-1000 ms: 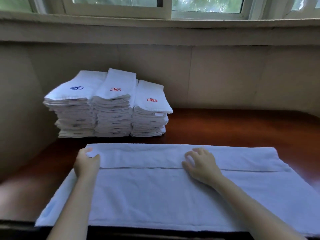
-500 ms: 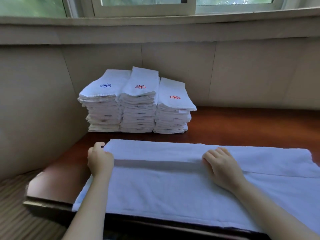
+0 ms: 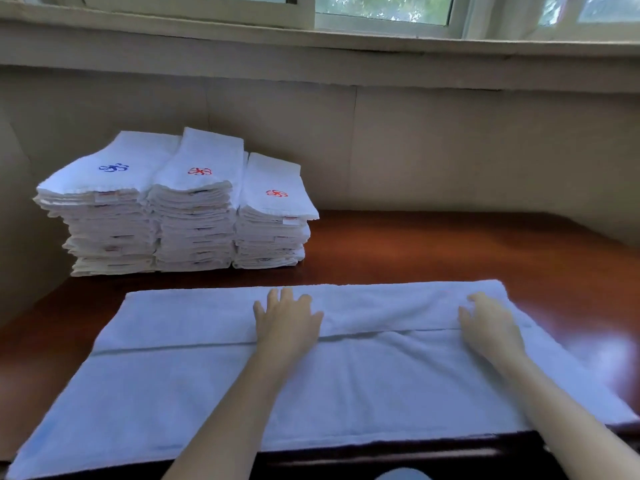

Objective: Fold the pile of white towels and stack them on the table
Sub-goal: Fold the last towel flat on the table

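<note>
Wood table [image 3: 450, 244] under window [image 3: 384, 8], beige wall [image 3: 450, 143] behind. One towel [image 3: 207, 393] spread flat at 6 o'clock, far edge folded back as a flap [image 3: 381, 313]. L hand [image 3: 285, 318] flat on flap mid-towel, fingers straight, spread. R hand [image 3: 488, 327] toward 3 o'clock end of flap, fingers loosely bent, resting, holding nothing. Three folded stacks [image 3: 173, 220] at 10 o'clock, side by side, touching.

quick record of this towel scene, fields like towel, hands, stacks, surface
towel: white, spread on the table, with a folded strip along its far side
left hand: flat on the folded strip, near the middle
right hand: resting on the folded strip, near its right end
stacks: three piles of folded white towels side by side, back left; top marks blue, red, red
surface: dark reddish wood, against a wall under a window
</note>
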